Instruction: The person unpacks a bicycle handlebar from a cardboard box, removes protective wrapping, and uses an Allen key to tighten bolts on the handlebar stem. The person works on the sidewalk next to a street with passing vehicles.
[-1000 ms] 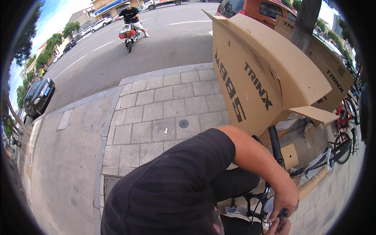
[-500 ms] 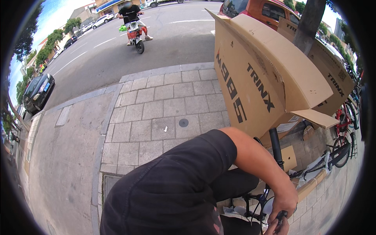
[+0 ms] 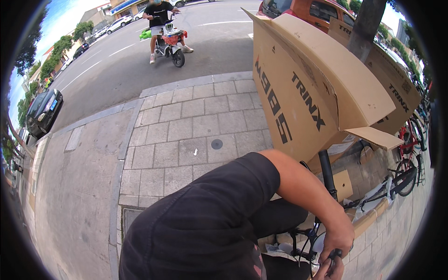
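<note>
My left arm reaches down to the lower right. Its hand [image 3: 337, 241] is closed on a small black bicycle part [image 3: 334, 254], whose exact kind I cannot make out. Just below, at the picture's lower edge, the fingers of my right hand [image 3: 330, 269] pinch the same part. Black cables and a dark frame [image 3: 301, 249] of a bicycle lie beside the hands, partly hidden by my leg. Above my left forearm rises a thick black tube [image 3: 327, 175], like a handlebar grip.
A tall open cardboard carton [image 3: 298, 88] stands ahead right, beside a tree trunk [image 3: 367, 32]. A wrapped bicycle part [image 3: 373, 196] lies on cardboard at right, near parked bicycles [image 3: 408, 163]. On the road are a scooter rider [image 3: 163, 32] and a dark car [image 3: 43, 112].
The scooter and its rider have come closer and shifted to the right. My hands stay at the black part, with only slight finger movement.
</note>
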Tool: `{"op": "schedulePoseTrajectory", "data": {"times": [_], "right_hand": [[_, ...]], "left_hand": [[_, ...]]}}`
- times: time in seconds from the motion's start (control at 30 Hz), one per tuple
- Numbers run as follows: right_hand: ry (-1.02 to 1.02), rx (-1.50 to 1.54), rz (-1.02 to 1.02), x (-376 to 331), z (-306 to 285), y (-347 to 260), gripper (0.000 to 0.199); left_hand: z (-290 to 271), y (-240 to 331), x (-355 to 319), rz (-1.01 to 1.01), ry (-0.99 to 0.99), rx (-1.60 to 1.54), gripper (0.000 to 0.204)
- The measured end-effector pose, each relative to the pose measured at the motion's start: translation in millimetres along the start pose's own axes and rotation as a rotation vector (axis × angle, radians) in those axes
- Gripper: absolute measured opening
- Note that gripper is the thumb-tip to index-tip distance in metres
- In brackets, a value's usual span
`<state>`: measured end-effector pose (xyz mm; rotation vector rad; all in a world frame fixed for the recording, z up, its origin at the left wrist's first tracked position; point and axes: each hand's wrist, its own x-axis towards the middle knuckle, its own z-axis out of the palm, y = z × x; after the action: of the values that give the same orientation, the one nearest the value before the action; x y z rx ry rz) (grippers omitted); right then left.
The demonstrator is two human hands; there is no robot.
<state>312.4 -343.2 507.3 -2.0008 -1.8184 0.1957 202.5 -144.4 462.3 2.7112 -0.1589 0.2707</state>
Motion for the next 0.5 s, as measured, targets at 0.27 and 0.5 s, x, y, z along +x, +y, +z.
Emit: {"op": "schedulePoseTrajectory", "data": {"times": [0.27,0.5], "right_hand": [[0.055,-0.029,-0.03,-2.3,7.2,5.8,0.032],[0.089,-0.027,-0.036,-2.1,10.0,7.0,0.03]], "left_hand": [[5.7,-3.0,2.9,0.001,0.009,-0.005,0.05],[4.6,-2.4,1.7,-0.01,0.005,-0.023,0.049]]}}
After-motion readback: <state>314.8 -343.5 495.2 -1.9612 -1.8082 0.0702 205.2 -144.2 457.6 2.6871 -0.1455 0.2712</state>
